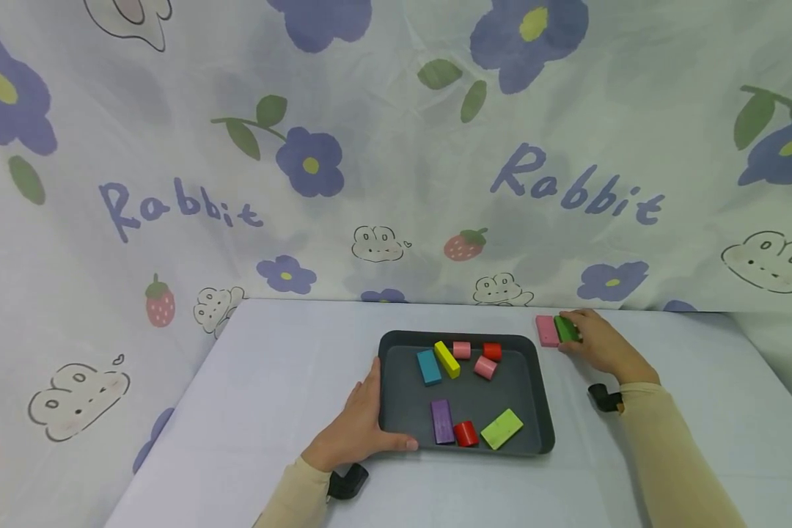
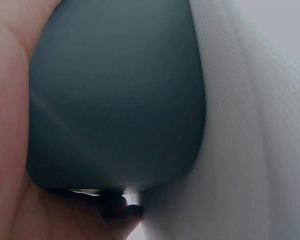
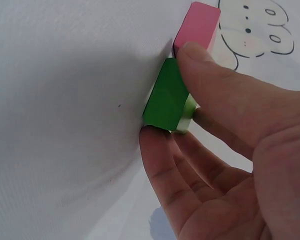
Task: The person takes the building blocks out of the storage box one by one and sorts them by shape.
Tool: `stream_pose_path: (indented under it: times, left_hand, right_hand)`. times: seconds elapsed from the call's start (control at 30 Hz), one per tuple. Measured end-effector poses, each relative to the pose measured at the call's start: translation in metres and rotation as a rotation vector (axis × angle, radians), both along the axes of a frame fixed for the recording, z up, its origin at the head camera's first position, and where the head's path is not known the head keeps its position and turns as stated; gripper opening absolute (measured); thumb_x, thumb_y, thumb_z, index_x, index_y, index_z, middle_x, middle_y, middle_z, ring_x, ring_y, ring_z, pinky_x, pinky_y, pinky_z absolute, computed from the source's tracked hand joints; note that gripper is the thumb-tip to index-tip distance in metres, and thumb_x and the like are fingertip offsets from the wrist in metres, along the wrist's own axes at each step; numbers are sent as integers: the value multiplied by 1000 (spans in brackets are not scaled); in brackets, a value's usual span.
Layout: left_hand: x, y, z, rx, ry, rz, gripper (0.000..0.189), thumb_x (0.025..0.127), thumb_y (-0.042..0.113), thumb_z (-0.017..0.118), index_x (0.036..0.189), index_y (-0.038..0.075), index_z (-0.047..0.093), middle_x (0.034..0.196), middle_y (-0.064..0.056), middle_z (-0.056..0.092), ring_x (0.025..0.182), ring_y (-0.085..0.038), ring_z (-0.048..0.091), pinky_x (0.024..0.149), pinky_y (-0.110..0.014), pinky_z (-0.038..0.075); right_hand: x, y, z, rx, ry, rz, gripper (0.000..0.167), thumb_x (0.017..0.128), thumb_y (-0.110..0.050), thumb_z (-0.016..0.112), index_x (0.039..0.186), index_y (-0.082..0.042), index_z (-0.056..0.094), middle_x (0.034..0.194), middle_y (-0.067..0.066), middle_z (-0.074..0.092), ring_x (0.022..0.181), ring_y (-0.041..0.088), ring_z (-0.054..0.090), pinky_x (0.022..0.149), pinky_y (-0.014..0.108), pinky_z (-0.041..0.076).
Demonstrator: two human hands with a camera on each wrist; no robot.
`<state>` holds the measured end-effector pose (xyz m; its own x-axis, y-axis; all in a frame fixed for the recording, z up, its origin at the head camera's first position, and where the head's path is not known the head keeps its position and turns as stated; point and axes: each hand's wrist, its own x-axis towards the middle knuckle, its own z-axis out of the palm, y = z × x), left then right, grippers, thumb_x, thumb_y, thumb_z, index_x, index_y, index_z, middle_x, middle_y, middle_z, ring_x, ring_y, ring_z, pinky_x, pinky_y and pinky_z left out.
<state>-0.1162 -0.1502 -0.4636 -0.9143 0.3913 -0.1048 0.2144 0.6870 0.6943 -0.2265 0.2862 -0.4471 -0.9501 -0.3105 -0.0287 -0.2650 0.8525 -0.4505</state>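
In the head view, a dark grey tray (image 1: pixel 462 396) lies on the white table. My left hand (image 1: pixel 356 429) rests against its front-left corner, thumb along the front rim and straight fingers along the left side. Beyond the tray's back-right corner, my right hand (image 1: pixel 600 343) pinches a green block (image 1: pixel 565 329) between thumb and fingers. That block stands right beside a pink block (image 1: pixel 546 331) on the table. In the right wrist view, the thumb lies at one end of the green block (image 3: pixel 166 97), close to the pink block (image 3: pixel 200 25), with fingertips at the other end.
Inside the tray lie a blue block (image 1: pixel 429 367), a yellow block (image 1: pixel 446 359), a purple block (image 1: pixel 442 422), a lime block (image 1: pixel 501 429) and several pink and red cylinders, one red cylinder (image 1: pixel 466 433) near the front. A patterned cloth (image 1: pixel 396 147) hangs behind the table.
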Motion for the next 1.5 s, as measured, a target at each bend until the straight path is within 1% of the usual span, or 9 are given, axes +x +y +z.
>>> stream_pose_path:
  times: [0.17,0.37,0.53,0.77,0.93,1.07,1.17,1.37,1.5]
  left_hand:
    - [0,0,-1,5,1,-4,143,71,60,85,157,-4,-9,167,-20,-2,153,-33,7,122,-57,5]
    - [1,1,0,10,4,-3,143,71,59,86,157,-5,-8,167,-21,-1,153,-33,7,122,-57,5]
    - [1,1,1,-5,-2,-2,142,71,60,85,158,-4,-9,167,-19,-2,153,-31,6,122,-55,4]
    - [2,1,1,5,0,-7,142,72,59,85,157,-5,-9,167,-20,-1,153,-33,8,122,-57,5]
    - [3,1,2,3,-3,-6,142,72,59,85,157,-5,-8,167,-20,-1,153,-33,8,122,-57,5]
    - [2,1,3,-1,-4,-6,142,72,59,85,157,-5,-8,167,-21,0,153,-33,8,122,-57,5]
    - [2,1,4,0,-7,-3,142,71,58,86,157,-5,-8,167,-20,-1,153,-33,7,122,-56,5]
    - [1,1,5,2,-9,4,142,71,57,86,158,-5,-8,167,-20,-1,153,-33,8,122,-56,5]
    - [1,1,4,4,-4,3,142,72,58,86,157,-5,-8,167,-20,-2,153,-33,8,122,-56,5]
  right_hand:
    - [1,0,2,3,-10,8,67,88,-14,77,138,16,46,133,41,45,117,51,49,102,66,39]
    - [0,2,3,-28,-30,1,70,87,-14,79,140,17,44,131,39,47,108,47,57,98,63,44]
    - [0,2,3,-42,-34,3,71,86,-14,79,139,17,45,130,39,48,107,46,59,96,61,46]
    - [2,3,2,-58,-47,-12,75,87,-18,80,141,16,42,130,38,49,108,46,58,96,61,46]
    - [6,4,4,-38,-28,-35,81,87,-26,80,144,14,39,133,38,45,111,48,57,95,63,47]
    - [11,3,10,-17,21,-33,81,88,-30,79,144,15,40,136,40,41,112,49,57,93,63,47]
    - [14,1,16,-24,35,-33,82,90,-35,76,144,14,40,139,40,38,114,50,56,95,65,46]
    - [24,-10,23,-46,32,-58,79,94,-36,73,148,10,38,143,36,36,120,50,53,98,66,44]
    - [32,-18,28,-42,58,-62,77,94,-34,73,147,9,39,142,36,38,117,50,54,96,65,46]
